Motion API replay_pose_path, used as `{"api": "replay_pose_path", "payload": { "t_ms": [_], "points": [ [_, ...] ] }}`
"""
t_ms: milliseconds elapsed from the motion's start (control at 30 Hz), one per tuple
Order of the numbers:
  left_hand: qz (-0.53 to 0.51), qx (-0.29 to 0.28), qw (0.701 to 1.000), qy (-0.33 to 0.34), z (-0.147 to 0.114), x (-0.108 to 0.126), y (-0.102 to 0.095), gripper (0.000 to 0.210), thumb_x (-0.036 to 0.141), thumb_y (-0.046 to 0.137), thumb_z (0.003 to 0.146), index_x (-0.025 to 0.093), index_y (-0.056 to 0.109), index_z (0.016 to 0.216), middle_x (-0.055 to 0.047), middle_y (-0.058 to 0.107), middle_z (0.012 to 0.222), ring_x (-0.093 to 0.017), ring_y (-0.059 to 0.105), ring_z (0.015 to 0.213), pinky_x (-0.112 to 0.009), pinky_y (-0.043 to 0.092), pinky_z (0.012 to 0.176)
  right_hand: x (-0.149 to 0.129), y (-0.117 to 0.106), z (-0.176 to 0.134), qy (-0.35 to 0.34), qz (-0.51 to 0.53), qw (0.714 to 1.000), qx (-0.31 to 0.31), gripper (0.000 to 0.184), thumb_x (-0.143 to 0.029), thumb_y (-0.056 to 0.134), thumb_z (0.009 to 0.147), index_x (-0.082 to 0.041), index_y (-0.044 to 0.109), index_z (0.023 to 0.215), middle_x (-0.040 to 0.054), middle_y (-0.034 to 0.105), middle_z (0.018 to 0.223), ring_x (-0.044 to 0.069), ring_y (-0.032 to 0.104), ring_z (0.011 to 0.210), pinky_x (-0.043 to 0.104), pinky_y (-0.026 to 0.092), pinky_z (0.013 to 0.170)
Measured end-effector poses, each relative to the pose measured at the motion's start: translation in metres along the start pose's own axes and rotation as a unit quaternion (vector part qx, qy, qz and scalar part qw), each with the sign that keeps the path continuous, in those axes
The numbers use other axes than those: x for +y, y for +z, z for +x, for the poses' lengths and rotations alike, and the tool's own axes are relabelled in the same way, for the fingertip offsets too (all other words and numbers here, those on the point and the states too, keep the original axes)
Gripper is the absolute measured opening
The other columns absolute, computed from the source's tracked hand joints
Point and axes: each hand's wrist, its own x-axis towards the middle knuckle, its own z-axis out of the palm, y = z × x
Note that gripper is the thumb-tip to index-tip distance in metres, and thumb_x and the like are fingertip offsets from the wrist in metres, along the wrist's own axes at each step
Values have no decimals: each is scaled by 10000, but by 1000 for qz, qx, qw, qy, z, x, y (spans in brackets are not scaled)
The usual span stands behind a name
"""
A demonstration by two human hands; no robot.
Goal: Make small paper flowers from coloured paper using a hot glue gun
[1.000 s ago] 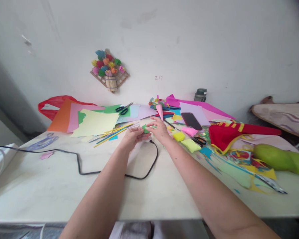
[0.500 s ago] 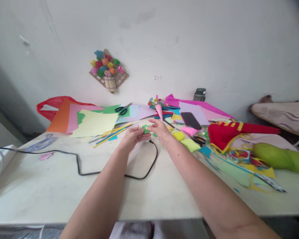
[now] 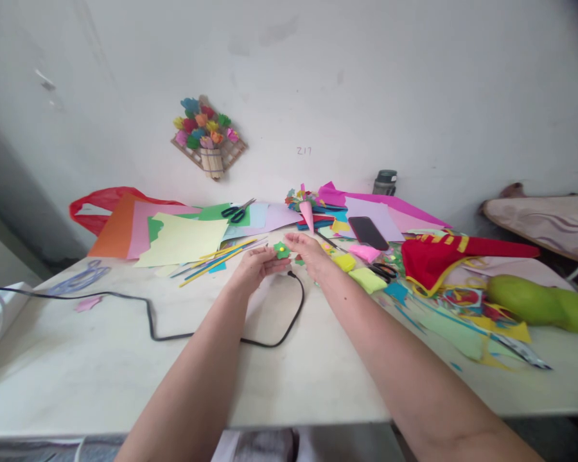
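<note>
We see a bare left hand (image 3: 255, 266) pinching a small green paper flower (image 3: 281, 253) with a yellow centre over a smooth, whitish tabletop (image 3: 197, 388). The bare right hand (image 3: 309, 255), fingers bent, is just beside it; we cannot tell whether it grips anything.

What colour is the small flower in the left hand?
The flower is green with a yellow centre; head view.

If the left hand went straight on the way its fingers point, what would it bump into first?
Probably the right hand, just beyond the green flower that the left hand holds, though depth is hard to judge from this view.
</note>
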Motion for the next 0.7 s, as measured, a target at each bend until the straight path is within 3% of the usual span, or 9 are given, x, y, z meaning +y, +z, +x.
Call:
{"api": "replay_pose_path", "payload": {
  "t_ms": [100,267,700],
  "points": [
    [7,-2,1000,-2,-1,1,0,104,137,610,695,78,581,776,-116,676,756,-238,657,757,-299,535,661,-3,0,-3,19,-5,1000,2,336,-388,622,607,-170,614,862,25,633,848,123,533,707,239,328,563],
    [40,-21,999,-6,-3,2,0,186,176,642,680,69,591,823,-138,680,778,-232,655,771,-292,531,662,0,-2,-3,37,-48,998,-33,322,-460,639,577,-147,594,635,-9,562,594,111,487,599,252,291,540],
    [50,-23,998,11,-2,-1,0,217,198,701,625,98,529,712,-85,663,711,-210,659,730,-277,535,656,0,0,-2,26,-33,999,-14,272,-342,708,498,-147,522,536,-43,480,482,77,411,503,235,263,494]
  ]
}}
